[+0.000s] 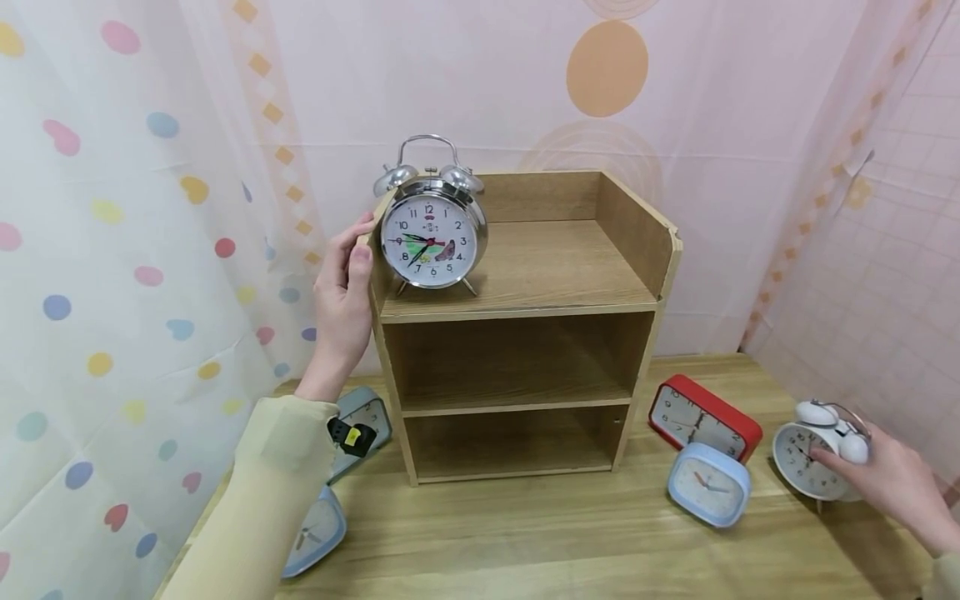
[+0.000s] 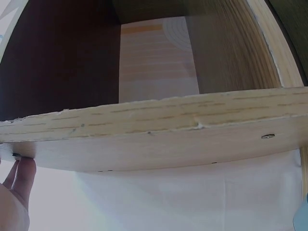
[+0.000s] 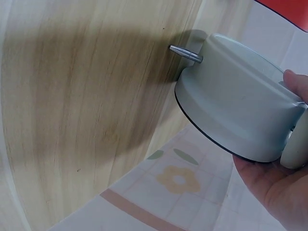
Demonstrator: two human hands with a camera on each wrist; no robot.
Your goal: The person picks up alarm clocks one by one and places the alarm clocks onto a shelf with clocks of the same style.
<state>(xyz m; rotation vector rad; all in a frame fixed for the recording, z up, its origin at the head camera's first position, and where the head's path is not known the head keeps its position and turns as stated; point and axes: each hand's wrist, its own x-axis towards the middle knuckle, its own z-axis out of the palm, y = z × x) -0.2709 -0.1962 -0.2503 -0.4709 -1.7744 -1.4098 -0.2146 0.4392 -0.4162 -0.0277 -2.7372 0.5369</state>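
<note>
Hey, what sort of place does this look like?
Perhaps a curtained-off corner, at home or in a studio: patterned curtains hang behind and beside a wood-grain table bearing a shelf unit and a red clock.

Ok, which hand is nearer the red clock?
Right. The right hand grips the white clock beside the red clock; the left hand holds the left side of the shelf.

Printed curtains (image 1: 450,75) — dotted left, pink behind, gridded right — border 3 sides of a wood-grain table (image 1: 525,533).
</note>
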